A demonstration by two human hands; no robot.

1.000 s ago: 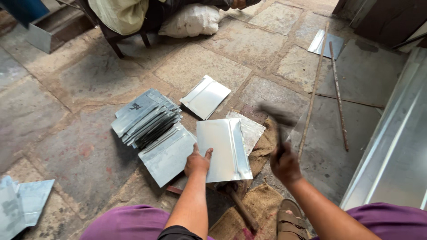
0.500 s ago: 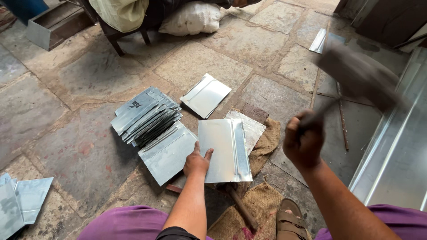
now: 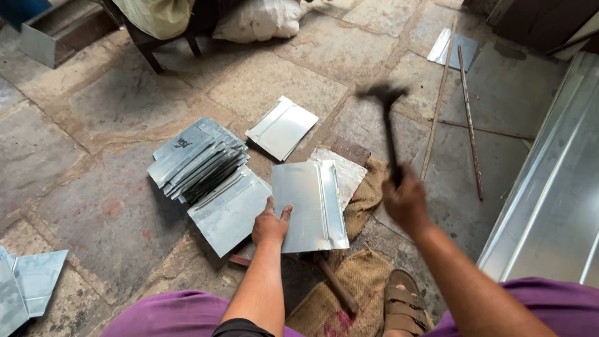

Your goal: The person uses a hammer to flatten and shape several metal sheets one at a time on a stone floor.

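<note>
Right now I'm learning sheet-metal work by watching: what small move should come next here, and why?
Probably bring the hammer down on the raised fold of the metal sheet. The right hand holds it lifted above the sheet, while the left hand pins the sheet's near edge flat.

A fanned stack of metal sheets (image 3: 196,159) lies just left of the fingers, a single sheet (image 3: 282,126) beyond them, two thin rods (image 3: 468,118) well right.
</note>
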